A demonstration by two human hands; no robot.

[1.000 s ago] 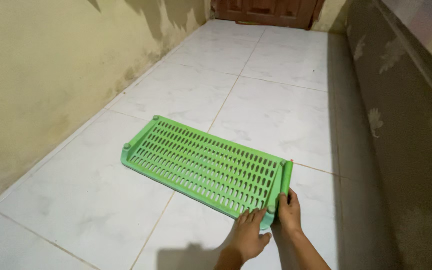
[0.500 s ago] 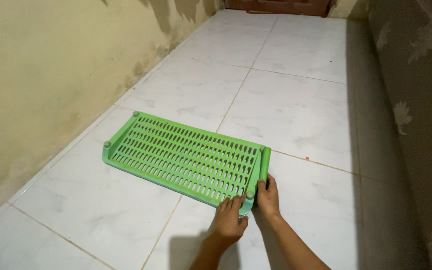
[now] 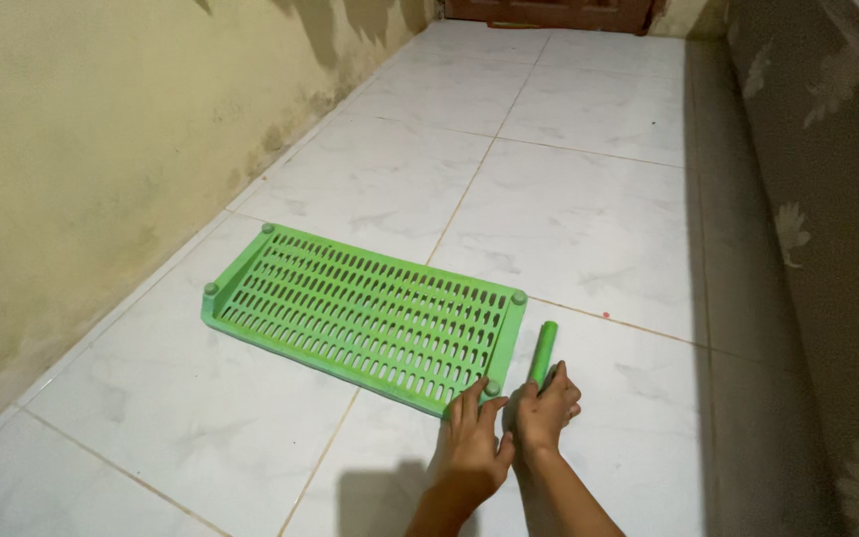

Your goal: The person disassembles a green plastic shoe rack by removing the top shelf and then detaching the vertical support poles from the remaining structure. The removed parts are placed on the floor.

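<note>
A green slotted plastic shelf panel (image 3: pixel 360 313) lies flat on the white tiled floor, with short round pegs at its corners. My left hand (image 3: pixel 471 443) rests with spread fingers on the panel's near right corner. My right hand (image 3: pixel 543 410) grips the lower end of a green plastic tube (image 3: pixel 543 351), which lies just right of the panel and apart from it.
A stained yellow wall (image 3: pixel 72 169) runs along the left. A dark patterned surface (image 3: pixel 817 229) stands along the right. A brown wooden door (image 3: pixel 549 12) closes the far end of the tiled floor (image 3: pixel 569 199).
The green tube was against the panel's right edge; my right hand has now pulled it away to the right. My left hand has stayed on the panel's corner.
</note>
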